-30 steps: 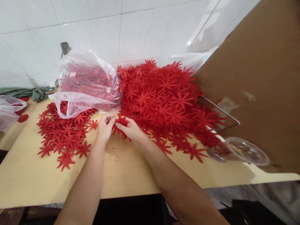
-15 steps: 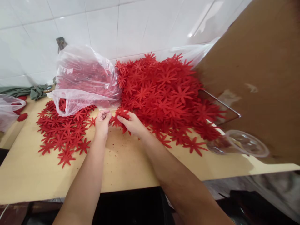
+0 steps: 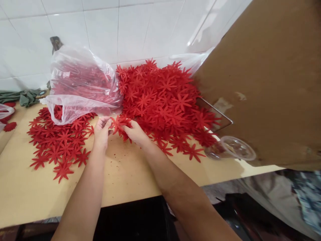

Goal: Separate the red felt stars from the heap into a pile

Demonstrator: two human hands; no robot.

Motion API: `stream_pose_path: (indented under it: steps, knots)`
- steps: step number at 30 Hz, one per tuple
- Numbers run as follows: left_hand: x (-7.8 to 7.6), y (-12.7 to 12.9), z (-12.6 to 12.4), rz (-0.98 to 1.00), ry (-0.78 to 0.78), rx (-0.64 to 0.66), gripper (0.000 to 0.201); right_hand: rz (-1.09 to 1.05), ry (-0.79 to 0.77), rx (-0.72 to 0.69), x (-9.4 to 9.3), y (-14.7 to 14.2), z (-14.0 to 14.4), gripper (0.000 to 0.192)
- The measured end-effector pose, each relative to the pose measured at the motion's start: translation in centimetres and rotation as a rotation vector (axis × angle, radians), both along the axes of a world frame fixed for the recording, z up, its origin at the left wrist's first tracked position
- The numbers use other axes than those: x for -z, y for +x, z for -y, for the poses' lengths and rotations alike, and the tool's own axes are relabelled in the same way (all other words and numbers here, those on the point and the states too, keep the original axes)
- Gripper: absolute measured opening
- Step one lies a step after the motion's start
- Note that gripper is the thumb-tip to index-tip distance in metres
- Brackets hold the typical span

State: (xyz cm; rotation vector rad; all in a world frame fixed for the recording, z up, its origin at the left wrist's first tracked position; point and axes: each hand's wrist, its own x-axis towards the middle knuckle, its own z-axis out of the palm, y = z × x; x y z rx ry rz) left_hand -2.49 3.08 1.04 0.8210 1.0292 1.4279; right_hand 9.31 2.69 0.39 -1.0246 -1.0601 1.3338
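Observation:
My left hand [image 3: 102, 130] and my right hand [image 3: 135, 133] meet over the table, with red flower-shaped cutouts [image 3: 119, 123] between them. The fingers of my right hand are closed on a small bunch of these cutouts. My left thumb and forefinger pinch a petal at the left edge of the bunch; the other left fingers are curled. Just beyond my right hand rises a large heap of red cutouts [image 3: 160, 100] with narrow petals. Left of my left hand lies a flatter spread of the same cutouts [image 3: 64, 137].
A clear plastic bag [image 3: 82, 83] full of red pieces stands against the tiled wall [image 3: 140, 30]. On the right are a large brown cardboard panel [image 3: 271, 83], a metal rod frame [image 3: 220, 112] and a tipped clear plastic cup [image 3: 238, 147]. Green cloth [image 3: 27, 98] lies at far left.
My left hand has come against the bunch and now pinches a petal, where before a small gap showed. The whole view has shifted, so things appear further left.

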Motion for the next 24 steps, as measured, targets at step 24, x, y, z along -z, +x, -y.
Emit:
stream_pose_path:
  steps: [24]
  knots:
    - [0.9,0.1,-0.7,-0.106,-0.100,0.083,0.026,1.065,0.261,0.315,-11.9,10.6,-3.8,0.037]
